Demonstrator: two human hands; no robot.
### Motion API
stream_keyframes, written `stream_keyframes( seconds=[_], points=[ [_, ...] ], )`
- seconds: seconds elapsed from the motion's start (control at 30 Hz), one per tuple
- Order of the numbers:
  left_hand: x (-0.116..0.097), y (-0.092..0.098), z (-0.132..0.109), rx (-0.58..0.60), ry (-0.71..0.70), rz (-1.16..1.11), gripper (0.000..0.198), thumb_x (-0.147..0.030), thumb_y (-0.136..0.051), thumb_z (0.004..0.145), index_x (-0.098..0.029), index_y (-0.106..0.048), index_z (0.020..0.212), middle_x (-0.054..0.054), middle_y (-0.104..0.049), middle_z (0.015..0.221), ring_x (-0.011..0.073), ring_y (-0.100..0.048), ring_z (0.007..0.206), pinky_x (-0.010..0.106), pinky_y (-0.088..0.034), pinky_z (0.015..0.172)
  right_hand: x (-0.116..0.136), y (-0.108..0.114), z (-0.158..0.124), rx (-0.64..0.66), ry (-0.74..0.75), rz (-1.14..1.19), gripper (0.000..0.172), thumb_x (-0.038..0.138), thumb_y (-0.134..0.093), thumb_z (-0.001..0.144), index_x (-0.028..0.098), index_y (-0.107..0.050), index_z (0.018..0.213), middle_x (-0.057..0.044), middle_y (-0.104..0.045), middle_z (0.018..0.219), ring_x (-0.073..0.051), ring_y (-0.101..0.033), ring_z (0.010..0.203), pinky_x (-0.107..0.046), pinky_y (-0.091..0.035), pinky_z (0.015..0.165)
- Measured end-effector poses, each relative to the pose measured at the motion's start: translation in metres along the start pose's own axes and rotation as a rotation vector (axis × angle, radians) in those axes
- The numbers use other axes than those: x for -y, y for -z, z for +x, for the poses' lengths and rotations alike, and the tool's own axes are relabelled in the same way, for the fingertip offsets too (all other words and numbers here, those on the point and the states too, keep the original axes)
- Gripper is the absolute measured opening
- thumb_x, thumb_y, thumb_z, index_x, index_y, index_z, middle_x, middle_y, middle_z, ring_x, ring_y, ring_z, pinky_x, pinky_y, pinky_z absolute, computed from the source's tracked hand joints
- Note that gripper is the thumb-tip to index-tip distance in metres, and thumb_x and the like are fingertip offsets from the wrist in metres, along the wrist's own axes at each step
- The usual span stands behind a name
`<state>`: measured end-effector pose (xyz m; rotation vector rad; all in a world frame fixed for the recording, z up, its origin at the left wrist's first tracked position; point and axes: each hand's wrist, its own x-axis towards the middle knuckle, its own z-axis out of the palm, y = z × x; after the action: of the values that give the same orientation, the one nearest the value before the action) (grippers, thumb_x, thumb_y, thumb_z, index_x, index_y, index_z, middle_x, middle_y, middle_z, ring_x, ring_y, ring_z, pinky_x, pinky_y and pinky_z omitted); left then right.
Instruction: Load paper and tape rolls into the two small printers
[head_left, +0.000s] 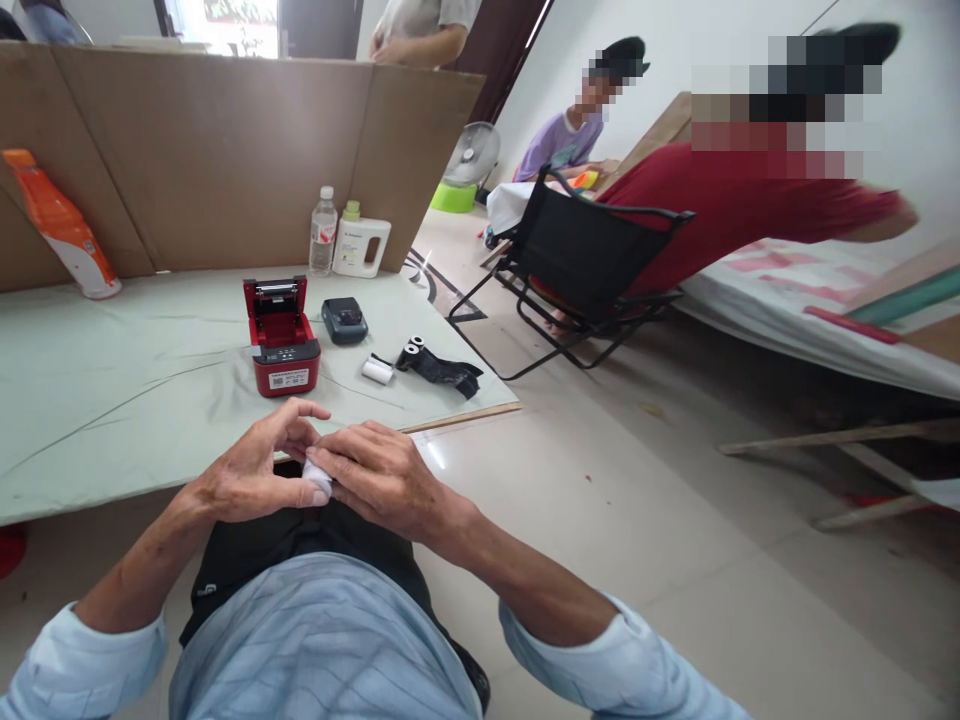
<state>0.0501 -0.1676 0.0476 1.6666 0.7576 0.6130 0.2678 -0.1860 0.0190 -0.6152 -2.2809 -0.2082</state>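
Just past the table's front edge, above my lap, both hands hold a small white paper roll (pixel 319 474). My left hand (pixel 259 470) has its thumb along the roll's lower side, with the index finger stretched out above. From the other side my right hand (pixel 386 475) closes its fingers over the roll and hides part of it. Beyond them on the table stands a red and black label printer (pixel 285 350) with its lid up. To its right lie a dark compact device (pixel 345 320), a white roll (pixel 378 371) and black wrapping (pixel 446 372) with small white rolls (pixel 412 346) at its end.
A cardboard panel (pixel 225 150) backs the green-covered table (pixel 112 400). Against it stand an orange bottle (pixel 64 230), a water bottle (pixel 323 232) and a white jug (pixel 360 242). At right, a person in red sits on a black folding chair (pixel 592 240); another person sits beyond.
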Motion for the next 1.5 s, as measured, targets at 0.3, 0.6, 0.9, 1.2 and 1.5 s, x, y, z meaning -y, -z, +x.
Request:
stream_keyframes(
  seconds=[0.3,0.6,0.9,1.2,1.5],
  points=[
    [0.009,-0.009,-0.001,-0.079,0.021,-0.088,0.062,-0.026,-0.085,0.070,-0.023,-0.050,0.122,0.001,-0.068,0.100,0.0191,-0.066,0.094,0.040,-0.050,0.093,0.002,0.000,-0.003,-0.002,-0.022,-0.001,0.013,0.020,-0.057,0.104,0.017,-0.069,0.107,-0.006,-0.072,0.093,-0.017,-0.066,0.079,-0.032,-0.046,0.070],
    [0.020,-0.013,0.002,-0.121,0.014,-0.150,0.063,-0.031,-0.089,0.070,-0.023,-0.051,0.119,0.002,-0.068,0.104,0.0184,-0.066,0.094,0.038,-0.050,0.092,0.000,0.000,-0.007,-0.038,-0.049,-0.037,0.016,0.022,-0.054,0.106,0.017,-0.070,0.105,-0.006,-0.073,0.090,-0.017,-0.065,0.076,-0.032,-0.046,0.069],
    [0.018,-0.018,0.007,-0.155,0.025,-0.169,0.062,-0.030,-0.091,0.067,-0.023,-0.052,0.115,0.003,-0.069,0.105,0.0188,-0.066,0.094,0.039,-0.050,0.094,-0.002,0.001,-0.009,-0.112,-0.046,-0.040,0.015,0.020,-0.056,0.105,0.014,-0.069,0.105,-0.008,-0.075,0.091,-0.018,-0.065,0.076,-0.033,-0.048,0.068],
    [0.023,-0.020,0.012,-0.119,0.026,-0.214,0.064,-0.030,-0.090,0.070,-0.022,-0.051,0.120,0.003,-0.069,0.105,0.0179,-0.067,0.092,0.035,-0.052,0.087,-0.005,0.001,-0.016,-0.079,-0.077,-0.059,0.015,0.021,-0.055,0.106,0.016,-0.069,0.105,-0.007,-0.074,0.090,-0.017,-0.065,0.076,-0.032,-0.047,0.069],
    [0.010,-0.008,0.010,0.019,0.046,-0.092,0.059,-0.032,-0.085,0.077,-0.022,-0.051,0.124,0.005,-0.069,0.108,0.0210,-0.068,0.100,0.040,-0.052,0.094,-0.004,-0.002,-0.014,-0.107,-0.037,-0.057,0.015,0.022,-0.055,0.106,0.016,-0.069,0.102,-0.006,-0.074,0.089,-0.017,-0.067,0.078,-0.032,-0.049,0.072]
  ],
)
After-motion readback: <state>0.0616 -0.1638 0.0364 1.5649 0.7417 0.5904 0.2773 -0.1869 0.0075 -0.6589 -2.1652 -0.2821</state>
